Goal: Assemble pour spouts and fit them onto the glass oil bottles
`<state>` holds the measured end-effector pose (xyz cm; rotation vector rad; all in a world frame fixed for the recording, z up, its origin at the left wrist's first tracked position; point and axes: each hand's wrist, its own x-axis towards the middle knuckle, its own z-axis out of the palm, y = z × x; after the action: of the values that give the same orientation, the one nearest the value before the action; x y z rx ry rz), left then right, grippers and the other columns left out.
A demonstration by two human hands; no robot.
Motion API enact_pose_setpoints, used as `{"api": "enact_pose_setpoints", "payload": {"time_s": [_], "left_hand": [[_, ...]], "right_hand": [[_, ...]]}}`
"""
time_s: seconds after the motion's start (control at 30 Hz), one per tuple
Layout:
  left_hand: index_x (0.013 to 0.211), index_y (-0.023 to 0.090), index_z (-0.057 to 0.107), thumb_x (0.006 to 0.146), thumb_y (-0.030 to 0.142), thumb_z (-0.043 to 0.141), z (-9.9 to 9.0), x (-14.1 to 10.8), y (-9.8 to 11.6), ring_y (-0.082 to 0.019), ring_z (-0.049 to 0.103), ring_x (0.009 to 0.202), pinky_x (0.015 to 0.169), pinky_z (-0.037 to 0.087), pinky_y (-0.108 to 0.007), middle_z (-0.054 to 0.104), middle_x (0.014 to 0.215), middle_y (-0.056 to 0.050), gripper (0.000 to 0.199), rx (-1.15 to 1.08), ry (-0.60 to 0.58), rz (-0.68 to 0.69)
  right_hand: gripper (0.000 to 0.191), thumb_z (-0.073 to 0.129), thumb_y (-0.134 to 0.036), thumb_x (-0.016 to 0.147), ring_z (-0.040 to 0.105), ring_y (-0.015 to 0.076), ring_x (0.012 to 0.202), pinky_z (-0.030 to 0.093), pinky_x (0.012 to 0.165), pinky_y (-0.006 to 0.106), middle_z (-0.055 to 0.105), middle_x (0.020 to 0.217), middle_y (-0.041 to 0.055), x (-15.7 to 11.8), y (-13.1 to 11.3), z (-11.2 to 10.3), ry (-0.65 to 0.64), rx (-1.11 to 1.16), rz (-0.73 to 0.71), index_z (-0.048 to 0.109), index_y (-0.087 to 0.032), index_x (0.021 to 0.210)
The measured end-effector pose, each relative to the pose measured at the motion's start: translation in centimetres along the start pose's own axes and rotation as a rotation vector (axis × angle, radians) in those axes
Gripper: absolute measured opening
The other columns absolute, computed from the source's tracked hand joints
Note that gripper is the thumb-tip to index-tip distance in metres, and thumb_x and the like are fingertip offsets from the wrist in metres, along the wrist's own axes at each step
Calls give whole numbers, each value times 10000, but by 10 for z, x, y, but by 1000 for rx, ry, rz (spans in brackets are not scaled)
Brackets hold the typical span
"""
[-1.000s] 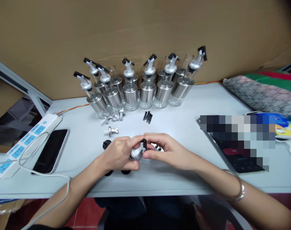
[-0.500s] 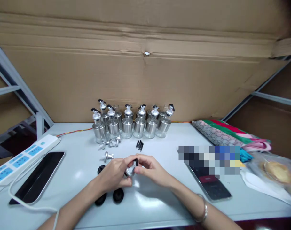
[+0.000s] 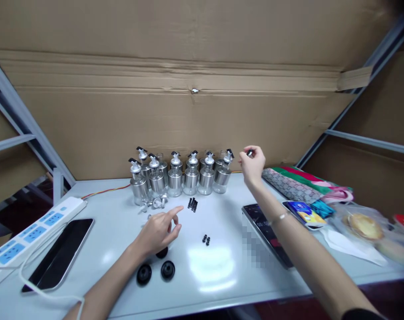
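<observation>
My right hand [image 3: 253,163] is raised behind the table's right side with its fingers curled closed around a bottle pourer [image 3: 250,152]. Only a small dark and shiny bit of the pourer shows. Low over the table, my left hand [image 3: 161,230] has its fingers apart and holds nothing. It covers part of a loose metal spout [image 3: 149,217] and sits just behind the black rubber stoppers [image 3: 168,270]. Several short black levers [image 3: 192,205] lie beyond its fingertips. Small black rings [image 3: 206,240] rest to its right.
Glass bottles with steel sleeves [image 3: 191,180], many capped with pourers, line the cardboard wall [image 3: 138,124]. More metal spouts [image 3: 157,203] lie before them. At left are a power strip [image 3: 29,240] and a tablet [image 3: 60,253]; at right a phone [image 3: 265,231], folded cloth [image 3: 298,184] and bagged food [image 3: 363,226].
My hands have parted. The right one has risen far up and right with the pourer, while the left has let go and opened. The small black rings are now uncovered.
</observation>
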<state>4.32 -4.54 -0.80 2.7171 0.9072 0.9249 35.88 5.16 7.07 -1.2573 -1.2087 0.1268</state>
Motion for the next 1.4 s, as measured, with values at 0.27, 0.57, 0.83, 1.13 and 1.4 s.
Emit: {"api": "enact_pose_setpoints", "payload": {"time_s": [0.27,0.57,0.83,1.13,1.4], "left_hand": [[1268,193,456,888,211,391,0,1,-5,-119,588,602,637,467,-241,652,756,4,386,-7,-4,-42],[1177,160,498,896,192,397,-4,3,-4,-126,588,607,665,470,-263,642,709,6,301,102,166,-10],[1227,174,426,888,162,374,-3,2,-2,-187,587,885,829,455,-360,633,938,-62,343,29,285,-146],[1398,200,221,707,461,718,1,4,19,-283,424,1275,1048,368,-434,400,1409,-150,890,-679,-131,-381],[1019,125,554,613,494,755,1,8,28,-246,598,934,842,487,-374,637,1005,-99,585,-907,-143,-624]], "right_hand": [[164,660,-124,544,571,167,719,397,684,258,685,754,28,53,30,1,-347,-293,-4,709,-188,687],[231,649,-280,680,593,200,708,408,632,287,701,785,100,41,30,-9,37,-433,146,718,-116,827],[125,731,-232,647,654,190,771,477,728,319,716,799,35,-11,-59,-61,504,-233,-312,708,-180,758],[121,746,-284,672,641,177,737,500,698,339,701,767,8,-94,-111,-6,-452,378,-31,644,-218,675],[164,724,-325,687,537,144,688,417,638,299,636,739,2,-100,-105,40,-682,446,144,621,-201,716]]}}
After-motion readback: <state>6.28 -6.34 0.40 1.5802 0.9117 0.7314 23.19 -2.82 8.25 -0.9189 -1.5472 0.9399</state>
